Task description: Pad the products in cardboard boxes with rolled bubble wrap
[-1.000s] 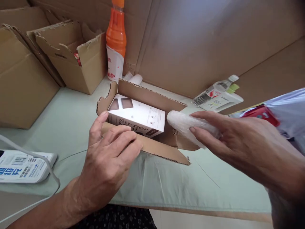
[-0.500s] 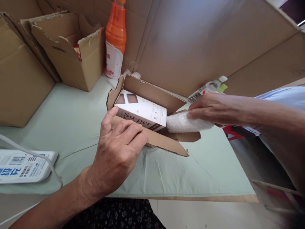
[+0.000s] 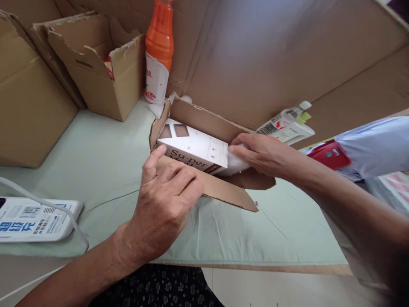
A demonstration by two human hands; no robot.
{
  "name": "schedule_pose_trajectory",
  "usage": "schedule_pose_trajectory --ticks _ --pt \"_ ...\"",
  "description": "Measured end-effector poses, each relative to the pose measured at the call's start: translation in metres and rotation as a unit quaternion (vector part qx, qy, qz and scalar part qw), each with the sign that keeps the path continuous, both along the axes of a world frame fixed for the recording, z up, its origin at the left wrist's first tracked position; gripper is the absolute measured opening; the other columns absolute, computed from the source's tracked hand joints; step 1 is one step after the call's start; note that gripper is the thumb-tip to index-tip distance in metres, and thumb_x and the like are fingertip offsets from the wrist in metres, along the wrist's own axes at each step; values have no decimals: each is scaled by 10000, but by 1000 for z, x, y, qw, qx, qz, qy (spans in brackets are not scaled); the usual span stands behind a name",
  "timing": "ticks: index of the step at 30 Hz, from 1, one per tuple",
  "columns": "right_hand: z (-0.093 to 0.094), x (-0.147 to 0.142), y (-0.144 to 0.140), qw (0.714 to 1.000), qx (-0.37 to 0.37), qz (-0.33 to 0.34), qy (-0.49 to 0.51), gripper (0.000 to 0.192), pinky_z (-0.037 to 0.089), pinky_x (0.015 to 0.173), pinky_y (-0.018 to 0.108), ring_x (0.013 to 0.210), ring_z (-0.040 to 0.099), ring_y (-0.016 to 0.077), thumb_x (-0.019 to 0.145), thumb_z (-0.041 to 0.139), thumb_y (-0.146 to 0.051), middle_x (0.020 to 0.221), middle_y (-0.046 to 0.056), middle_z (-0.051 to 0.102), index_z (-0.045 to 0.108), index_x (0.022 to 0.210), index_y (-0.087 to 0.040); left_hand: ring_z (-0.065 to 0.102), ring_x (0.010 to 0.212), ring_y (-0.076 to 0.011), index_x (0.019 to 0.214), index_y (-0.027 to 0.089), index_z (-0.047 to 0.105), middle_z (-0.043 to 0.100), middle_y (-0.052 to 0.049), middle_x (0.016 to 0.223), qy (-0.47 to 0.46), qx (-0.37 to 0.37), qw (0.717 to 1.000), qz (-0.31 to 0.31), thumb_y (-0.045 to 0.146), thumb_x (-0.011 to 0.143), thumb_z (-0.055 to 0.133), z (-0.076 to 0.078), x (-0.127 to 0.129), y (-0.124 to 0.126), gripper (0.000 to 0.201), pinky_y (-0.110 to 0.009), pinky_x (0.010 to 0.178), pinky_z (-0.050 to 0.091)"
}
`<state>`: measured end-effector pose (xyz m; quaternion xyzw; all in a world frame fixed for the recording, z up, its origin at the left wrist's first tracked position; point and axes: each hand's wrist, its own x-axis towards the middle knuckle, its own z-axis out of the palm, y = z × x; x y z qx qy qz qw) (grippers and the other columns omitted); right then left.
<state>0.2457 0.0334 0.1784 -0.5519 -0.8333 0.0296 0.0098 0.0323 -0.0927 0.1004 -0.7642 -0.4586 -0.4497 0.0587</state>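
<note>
Pressing a bubble-wrap wad [image 3: 234, 164] into the carton's [image 3: 204, 117] tight right end, the right hand [image 3: 260, 153] is grasping it while the left hand [image 3: 166, 200] is resting loosely curled on the near flap [image 3: 223, 194].

A small packing station, by the look of it: torn-open cardboard boxes [image 3: 92, 72] stand far left, large flattened cardboard sheets [image 3: 271, 59] wall the back, and a pale green cloth covers the surface [image 3: 96, 157].
</note>
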Motion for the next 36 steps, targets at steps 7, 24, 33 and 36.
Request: schedule_pose_trajectory --ticks 7,24,33,36 --pt "-7 7 -22 997 -45 -29 -62 176 383 595 306 741 642 231 863 597 -287 797 43 718 715 984 -238 668 829 -158 911 209 668 753 2 919 1 -1 1000 14 -5 899 479 0 2 5 285 -556 1190 330" --pt "-107 56 -121 903 172 -110 378 328 541 823 402 989 674 249 912 648 -335 1158 107 709 621 1219 -223 436 1454 -283 1536 292 362 440 -112 1576 -373 -190 906 70 181 867 638 -65 -5 4 732 -521 1224 338" --pt "-135 58 -89 863 63 -182 468 408 498 633 340 750 605 219 847 646 -570 862 70 708 640 1016 -199 671 1141 -230 1390 213 512 667 -117 1284 -426 -231 875 12 180 841 599 -65 31 30 557 -401 1007 554" --pt "-142 103 -109 861 104 -195 459 393 515 700 359 831 634 239 837 696 -543 918 84 715 647 1006 -191 623 1246 -253 1448 225 478 614 -133 1401 -400 -255 880 -28 155 841 588 -65 57 6 621 -434 1072 518"
